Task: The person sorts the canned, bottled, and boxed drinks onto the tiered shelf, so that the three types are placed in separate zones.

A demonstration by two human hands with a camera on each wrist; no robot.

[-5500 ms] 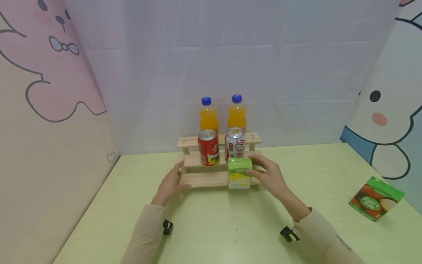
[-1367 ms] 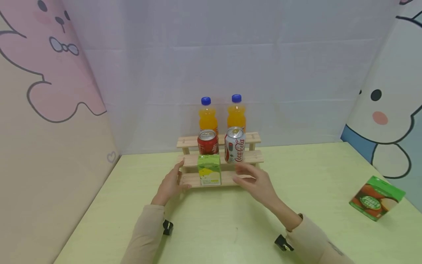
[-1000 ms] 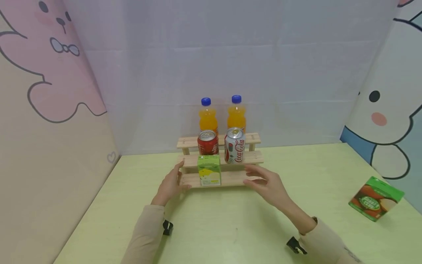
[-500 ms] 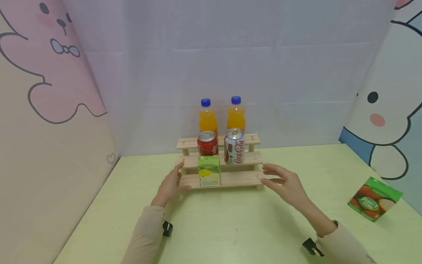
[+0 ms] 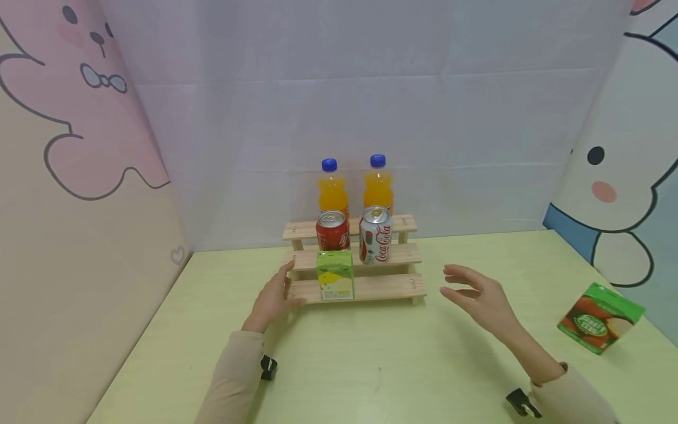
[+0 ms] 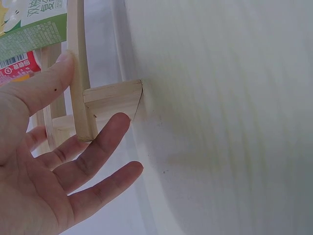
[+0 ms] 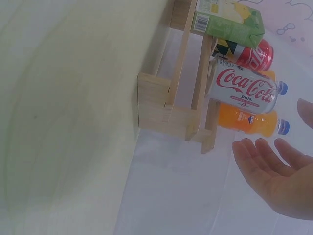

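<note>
A three-tier wooden rack (image 5: 378, 287) stands near the back of the table. My left hand (image 5: 271, 301) holds its left end; in the left wrist view the thumb lies on the lowest board and the fingers curve around the end. On the lowest tier, toward the left, stands a green juice carton (image 5: 336, 275). A red cola can (image 5: 333, 231) and a silver Coca-Cola can (image 5: 375, 235) stand on the middle tier. Two orange soda bottles, the left bottle (image 5: 332, 191) and the right bottle (image 5: 378, 188), stand on top. My right hand (image 5: 484, 300) hovers right of the rack, fingers loosely curved, holding nothing.
A green-topped carton with red fruit pictures (image 5: 601, 318) sits at the table's right side. The pale table (image 5: 339, 365) meets a white curtain (image 5: 318, 118) behind the rack, and walls with cartoon animals stand at both sides.
The green carton has gone from the lowest tier's right, beside my right hand, to its left. My right hand has let go and drawn away rightward. My left hand has stayed at the rack.
</note>
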